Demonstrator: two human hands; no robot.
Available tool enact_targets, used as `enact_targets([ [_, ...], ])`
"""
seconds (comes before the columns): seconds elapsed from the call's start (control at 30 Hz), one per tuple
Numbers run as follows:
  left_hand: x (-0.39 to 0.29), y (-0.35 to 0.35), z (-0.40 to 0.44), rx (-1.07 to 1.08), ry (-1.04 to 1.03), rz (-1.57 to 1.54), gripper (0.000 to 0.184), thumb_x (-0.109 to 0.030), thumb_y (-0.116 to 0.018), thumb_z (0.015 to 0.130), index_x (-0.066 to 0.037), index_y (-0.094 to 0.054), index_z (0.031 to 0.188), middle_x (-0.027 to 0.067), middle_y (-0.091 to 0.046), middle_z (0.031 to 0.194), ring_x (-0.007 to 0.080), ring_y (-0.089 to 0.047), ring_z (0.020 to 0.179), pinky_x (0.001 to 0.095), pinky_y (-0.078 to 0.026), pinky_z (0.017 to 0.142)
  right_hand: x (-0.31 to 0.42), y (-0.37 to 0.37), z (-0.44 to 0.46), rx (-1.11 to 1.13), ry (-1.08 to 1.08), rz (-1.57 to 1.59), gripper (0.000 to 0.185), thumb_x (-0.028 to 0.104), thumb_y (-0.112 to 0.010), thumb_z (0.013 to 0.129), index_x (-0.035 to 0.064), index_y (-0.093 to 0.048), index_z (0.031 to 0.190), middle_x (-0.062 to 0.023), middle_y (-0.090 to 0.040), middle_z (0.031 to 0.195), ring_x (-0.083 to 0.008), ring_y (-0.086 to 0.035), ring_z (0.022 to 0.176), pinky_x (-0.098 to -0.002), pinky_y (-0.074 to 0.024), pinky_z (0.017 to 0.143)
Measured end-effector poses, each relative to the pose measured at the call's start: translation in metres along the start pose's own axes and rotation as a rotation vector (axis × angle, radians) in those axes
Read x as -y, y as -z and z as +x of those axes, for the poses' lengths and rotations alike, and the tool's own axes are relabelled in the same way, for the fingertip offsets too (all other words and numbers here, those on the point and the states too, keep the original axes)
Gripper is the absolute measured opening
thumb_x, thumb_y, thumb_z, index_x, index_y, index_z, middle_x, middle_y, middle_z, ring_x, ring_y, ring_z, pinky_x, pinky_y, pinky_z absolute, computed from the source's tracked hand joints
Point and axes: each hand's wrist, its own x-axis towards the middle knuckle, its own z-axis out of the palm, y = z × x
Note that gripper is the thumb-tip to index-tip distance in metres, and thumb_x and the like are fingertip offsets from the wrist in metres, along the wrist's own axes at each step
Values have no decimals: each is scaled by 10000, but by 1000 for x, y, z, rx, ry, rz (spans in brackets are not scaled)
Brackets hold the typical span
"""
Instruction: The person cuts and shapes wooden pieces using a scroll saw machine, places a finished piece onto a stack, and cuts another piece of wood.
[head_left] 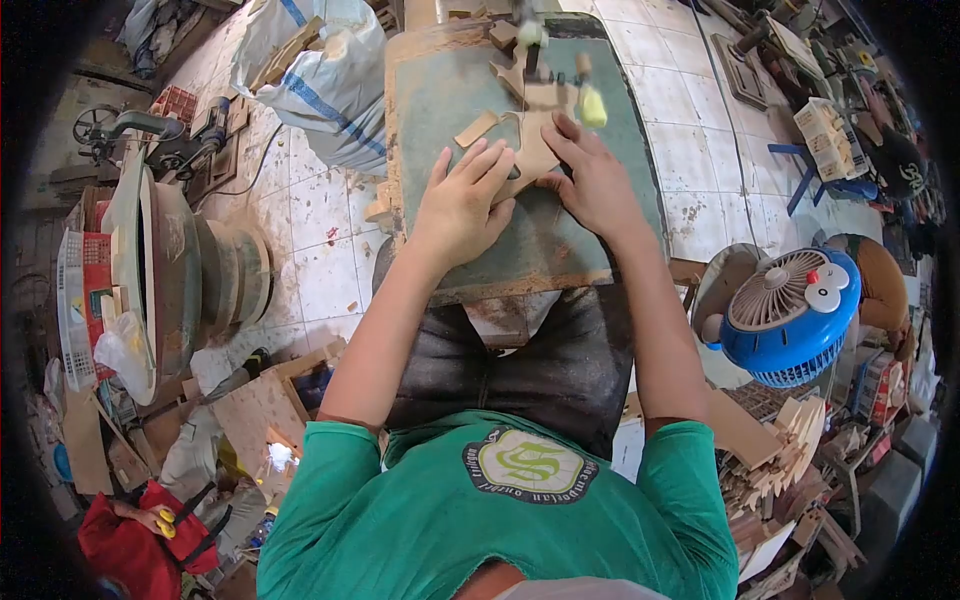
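Note:
A flat light-brown wooden piece (537, 150) with a curved outline lies on the green work table (440, 90) under a machine head (532, 45). My left hand (465, 205) rests at its left side, fingers spread and pointing forward. On the right, my right hand (590, 180) presses on the piece with its fingertips, the thumb at the near edge. A small wooden offcut (476, 129) lies just beyond my left fingers. More cut wood sits near the machine head, whose working point is blurred.
A white sack (320, 90) holding wood stands left of the table. A blue fan (795, 315) is at the right, with stacked wood pieces (790, 450) below it. A large wheel-shaped machine (150, 270) stands at the left. A person's hand (158, 520) shows at the lower left.

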Motion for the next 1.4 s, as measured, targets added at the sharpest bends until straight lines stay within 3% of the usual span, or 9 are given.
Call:
enact_targets([
  [1.3, 13, -5, 10, -15, -38, 3, 663, -160, -762, 916, -96, -544, 1538, 96, -570, 1562, 318, -489, 1515, 578, -314, 1279, -5, -1, 9, -10, 1, -2, 652, 208, -819, 913, 109, -595, 1518, -111, -512, 1640, -346, -524, 1455, -430, -452, 1200],
  [1.4, 13, -5, 11, -18, -40, 6, 660, -164, -762, 916, -97, -547, 1535, 93, -569, 1563, 318, -492, 1513, 581, -317, 1276, -1, 3, 11, 62, -63, -22, 658, 211, -817, 914, 108, -591, 1523, -111, -511, 1641, -351, -523, 1454, -431, -451, 1201],
])
